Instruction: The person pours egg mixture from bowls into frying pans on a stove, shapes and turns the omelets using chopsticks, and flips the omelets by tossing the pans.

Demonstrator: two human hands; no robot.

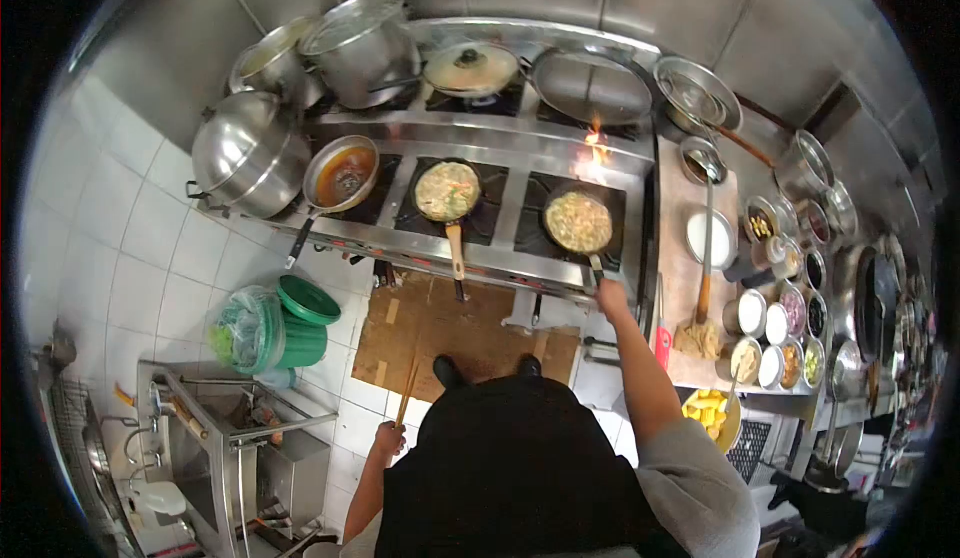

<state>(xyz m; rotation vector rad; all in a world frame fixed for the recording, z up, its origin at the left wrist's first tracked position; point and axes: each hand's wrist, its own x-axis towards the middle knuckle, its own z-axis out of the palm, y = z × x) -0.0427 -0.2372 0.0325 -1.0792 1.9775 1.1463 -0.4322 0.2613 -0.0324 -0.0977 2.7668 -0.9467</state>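
My right hand [611,299] is closed around the dark handle of a frying pan [578,222] on the right front burner. Pale, creamy food with orange and green bits fills that pan, and a flame rises behind it. Low on the left, my left hand [388,439] grips long wooden chopsticks [408,393], held away from the stove. A second pan [447,191] with similar food rests on the middle front burner, its wooden handle toward me. On the left front burner sits a pan of reddish-brown liquid [346,175].
Large steel pots [362,50] and a domed steamer [250,153] stand at the left. A lidded pan [471,69] is at the back. Ingredient bowls [751,313] and a ladle [708,248] lie on the right counter. A green bin [302,343] stands on the floor.
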